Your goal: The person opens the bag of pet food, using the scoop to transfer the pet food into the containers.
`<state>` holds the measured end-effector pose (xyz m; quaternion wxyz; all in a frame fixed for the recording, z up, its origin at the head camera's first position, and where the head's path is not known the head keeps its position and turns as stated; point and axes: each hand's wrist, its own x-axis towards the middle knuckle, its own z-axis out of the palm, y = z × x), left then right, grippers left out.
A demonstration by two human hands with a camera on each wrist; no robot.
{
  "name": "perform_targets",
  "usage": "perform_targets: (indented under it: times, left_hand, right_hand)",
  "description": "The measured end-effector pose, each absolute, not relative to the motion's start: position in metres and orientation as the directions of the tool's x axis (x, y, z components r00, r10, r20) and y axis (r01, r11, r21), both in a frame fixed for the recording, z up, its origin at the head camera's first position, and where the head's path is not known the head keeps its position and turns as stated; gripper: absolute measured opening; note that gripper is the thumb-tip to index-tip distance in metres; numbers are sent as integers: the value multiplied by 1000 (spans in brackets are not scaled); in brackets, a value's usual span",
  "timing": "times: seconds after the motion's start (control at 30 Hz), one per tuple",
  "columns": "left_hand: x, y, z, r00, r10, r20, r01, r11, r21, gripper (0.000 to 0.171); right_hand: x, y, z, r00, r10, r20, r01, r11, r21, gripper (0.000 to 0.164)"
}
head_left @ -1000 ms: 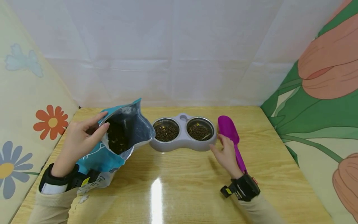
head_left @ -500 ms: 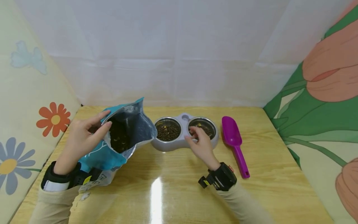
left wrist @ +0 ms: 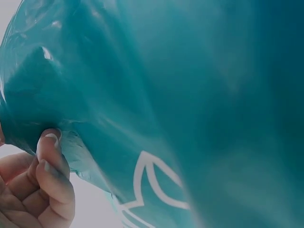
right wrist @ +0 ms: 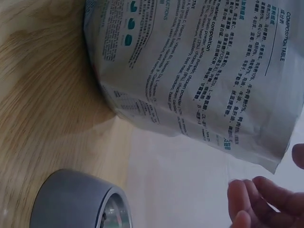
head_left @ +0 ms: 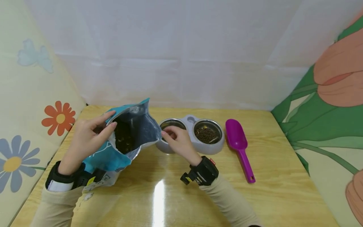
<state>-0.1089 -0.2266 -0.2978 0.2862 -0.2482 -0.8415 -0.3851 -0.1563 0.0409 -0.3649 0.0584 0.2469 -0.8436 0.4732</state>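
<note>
A blue and white pet food bag [head_left: 106, 160] stands at the left with its silver-lined mouth spread wide and dark kibble inside. My left hand [head_left: 86, 137] pinches the left side of its rim between thumb and fingers; the left wrist view shows fingertips against the blue film [left wrist: 142, 95]. At the opposite side of the mouth is my right hand [head_left: 180, 142], its fingertips right at the rim. The right wrist view shows the bag's corner [right wrist: 266, 161] between that thumb and the parted fingers [right wrist: 240, 199]. Below the right hand, the double pet bowl [head_left: 210, 148] is partly covered.
Brown kibble [head_left: 205, 135] lies in the right steel bowl; the left bowl [head_left: 173, 120] is mostly hidden by the hand. A purple scoop [head_left: 236, 137] rests on the wooden table [head_left: 272, 176] to the right. White cloth [head_left: 181, 63] hangs behind the table.
My right hand has moved left from beside the scoop, across the bowls, to the bag's right rim. The left hand keeps its grip on the bag.
</note>
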Motion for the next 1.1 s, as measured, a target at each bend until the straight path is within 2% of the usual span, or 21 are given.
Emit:
perform_targets:
  times: [0.1,0.27,0.77,1.1]
  left_hand:
    - [-109,-227,-298,-709,201,676,642,581,500,42]
    - [-109,-226,-299,-721,198,664,628,591,506,39]
    - [-110,-227,-292,-731,195,654,616,600,510,36]
    - [-112,-228,-287,-725,154,671,611,594,523,43]
  right_hand:
    - [-158,36,-365,-873,-399,281,-453,448,-771,22]
    - [-158,31,-364,-855,-479,198,-423,422,-802,39]
    - [-167,27,-357,-790,-467,397,-590,403,-700,40]
    - [-176,42,-326,-799,-493,345,-562,408,-719,42]
